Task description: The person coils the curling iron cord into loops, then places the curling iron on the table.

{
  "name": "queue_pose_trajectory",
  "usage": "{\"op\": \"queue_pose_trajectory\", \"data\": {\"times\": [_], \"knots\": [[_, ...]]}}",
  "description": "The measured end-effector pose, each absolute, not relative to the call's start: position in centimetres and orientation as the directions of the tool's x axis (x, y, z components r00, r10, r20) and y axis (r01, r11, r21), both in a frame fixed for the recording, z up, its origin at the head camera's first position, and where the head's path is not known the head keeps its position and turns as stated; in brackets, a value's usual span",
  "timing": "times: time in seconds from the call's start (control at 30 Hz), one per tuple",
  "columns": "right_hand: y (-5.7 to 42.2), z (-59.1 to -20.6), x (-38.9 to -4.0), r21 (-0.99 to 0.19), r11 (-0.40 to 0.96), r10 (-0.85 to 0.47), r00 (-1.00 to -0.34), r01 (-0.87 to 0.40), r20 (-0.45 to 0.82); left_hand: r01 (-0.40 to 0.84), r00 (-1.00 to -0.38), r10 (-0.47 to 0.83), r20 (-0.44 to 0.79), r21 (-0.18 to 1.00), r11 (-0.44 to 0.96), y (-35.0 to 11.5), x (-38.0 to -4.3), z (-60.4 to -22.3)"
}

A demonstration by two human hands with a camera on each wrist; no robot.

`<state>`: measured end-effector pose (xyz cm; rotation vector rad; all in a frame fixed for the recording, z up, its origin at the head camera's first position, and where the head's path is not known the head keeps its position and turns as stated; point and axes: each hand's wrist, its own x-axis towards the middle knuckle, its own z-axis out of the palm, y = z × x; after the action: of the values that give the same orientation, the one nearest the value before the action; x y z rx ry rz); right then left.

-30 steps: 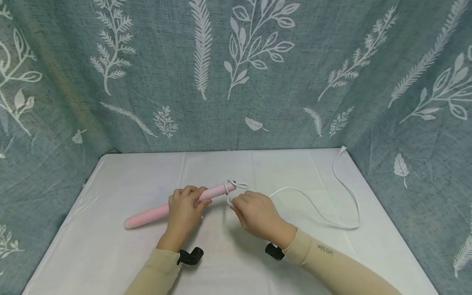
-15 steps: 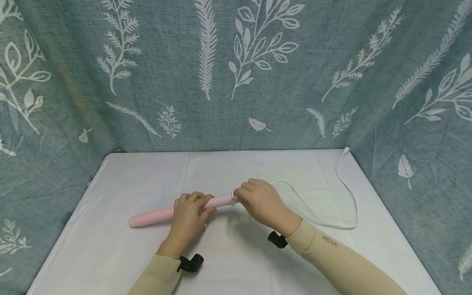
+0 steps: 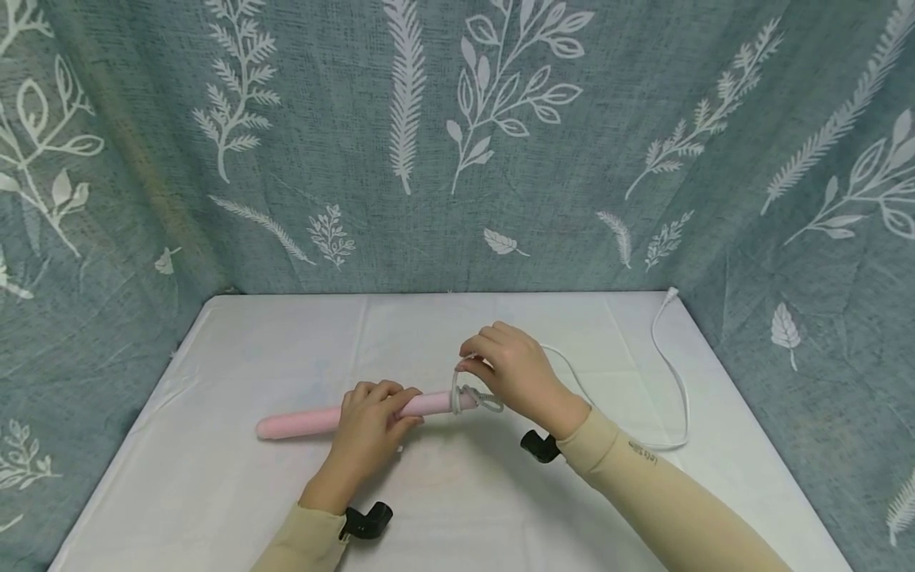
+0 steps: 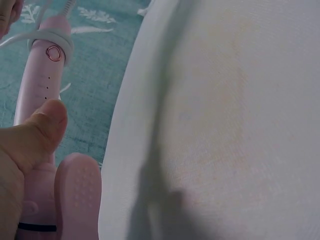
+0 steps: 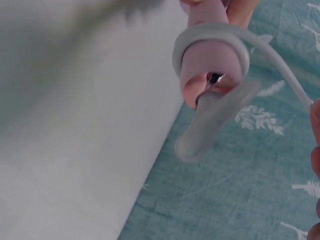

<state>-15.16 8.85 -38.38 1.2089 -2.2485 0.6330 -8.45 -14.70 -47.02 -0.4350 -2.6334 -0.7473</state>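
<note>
A pink curling iron (image 3: 300, 423) lies slantwise in my left hand (image 3: 370, 437), which grips it around the middle. In the left wrist view, the thumb (image 4: 47, 122) presses along the handle (image 4: 37, 87), between a ringed button (image 4: 53, 53) and a pink clamp lever (image 4: 79, 195). The white power cord (image 3: 456, 400) loops around the handle's end, with a further bend hanging just past it. Above that end, my right hand (image 3: 516, 373) pinches a stretch of the cord and pulls it upward. In the right wrist view, only fingertips (image 5: 315, 160) show at the edge, on the cord (image 5: 280, 62).
The rest of the cord curves across the white-covered table (image 3: 214, 492) to its plug (image 3: 670, 294) at the far right corner. A green leaf-patterned curtain (image 3: 343, 143) hangs behind and at both sides. A black wrist camera (image 3: 368, 521) sits on the left wrist.
My right hand has moved from in front of the handle's end, past it, to above it, carrying the cord around. The curling iron has tilted closer to level and shifted slightly right.
</note>
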Motion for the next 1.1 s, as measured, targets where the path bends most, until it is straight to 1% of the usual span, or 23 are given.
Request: {"op": "queue_pose_trajectory", "data": {"times": [0.07, 0.13, 0.37, 0.43, 0.57, 0.7, 0.83, 1.1], "knots": [[8.9, -38.5, -15.4, -0.17, 0.488, -0.622, -0.478, -0.856, 0.62, 0.389, -0.884, 0.195, 0.426, 0.435, 0.812, -14.7, -8.4, -47.0], [9.0, -38.6, -15.8, -0.196, 0.493, -0.622, -0.501, -0.848, 0.602, 0.394, -0.881, 0.199, 0.429, 0.433, 0.811, -14.6, -8.4, -47.1], [9.6, -39.5, -16.9, -0.36, 0.559, -0.579, -0.663, -0.747, 0.475, 0.422, -0.868, 0.219, 0.447, 0.43, 0.798, -14.6, -8.2, -47.2], [9.8, -39.9, -17.2, -0.392, 0.576, -0.563, -0.696, -0.717, 0.445, 0.432, -0.861, 0.219, 0.459, 0.434, 0.79, -14.6, -8.1, -47.1], [9.9, -40.7, -17.5, -0.427, 0.604, -0.538, -0.739, -0.673, 0.405, 0.46, -0.84, 0.21, 0.501, 0.451, 0.765, -14.6, -8.0, -46.8], [9.8, -41.5, -17.5, -0.438, 0.629, -0.521, -0.767, -0.642, 0.375, 0.478, -0.818, 0.184, 0.545, 0.466, 0.745, -14.7, -8.1, -46.5], [9.5, -42.2, -17.3, -0.458, 0.639, -0.518, -0.786, -0.618, 0.337, 0.47, -0.815, 0.153, 0.559, 0.482, 0.739, -14.8, -8.2, -46.3], [9.3, -43.5, -16.5, -0.499, 0.611, -0.568, -0.78, -0.614, 0.264, 0.456, -0.826, 0.131, 0.548, 0.514, 0.726, -14.7, -8.3, -45.9]]}}
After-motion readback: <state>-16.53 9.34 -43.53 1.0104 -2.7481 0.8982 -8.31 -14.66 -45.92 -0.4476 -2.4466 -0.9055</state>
